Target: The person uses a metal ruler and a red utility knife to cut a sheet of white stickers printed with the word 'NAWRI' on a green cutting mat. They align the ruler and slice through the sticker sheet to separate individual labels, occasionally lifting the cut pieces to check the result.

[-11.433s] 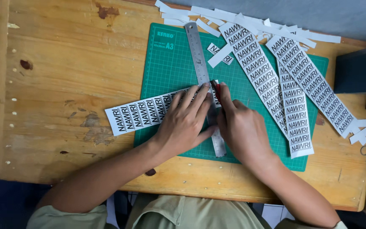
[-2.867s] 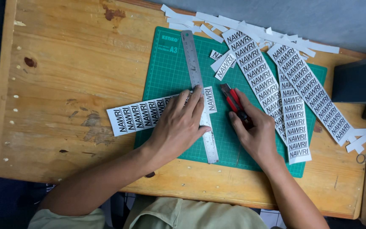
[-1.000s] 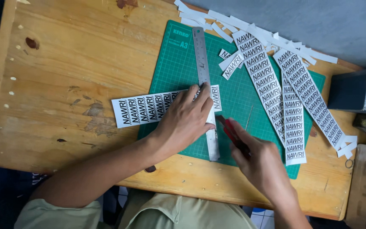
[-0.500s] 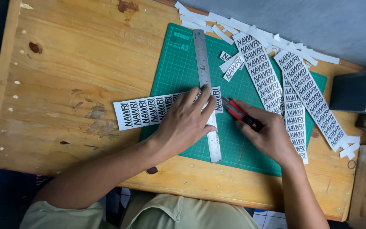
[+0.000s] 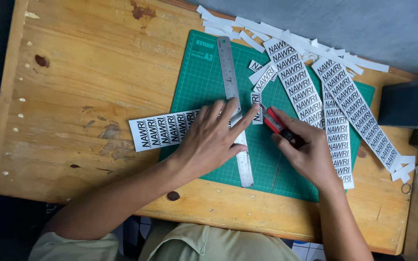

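The left hand (image 5: 209, 140) is pressing flat, fingers spread, on the metal ruler (image 5: 234, 106) and printed paper strip (image 5: 163, 129) lying across the green cutting mat (image 5: 199, 77). The right hand (image 5: 306, 150) is gripping a red utility knife (image 5: 276, 123) against the ruler's edge. The dark box (image 5: 405, 104) is holding paper strips.

**Layout of the desk**

A cutting mat (image 5: 204, 82) lies on the desk (image 5: 83, 72), toward its right half. A ruler (image 5: 228, 72) runs across the mat from far edge to near edge. A printed strip (image 5: 158, 130) lies under the ruler, overhanging the mat's left edge. More strips (image 5: 296, 87) fan across the far right corner.
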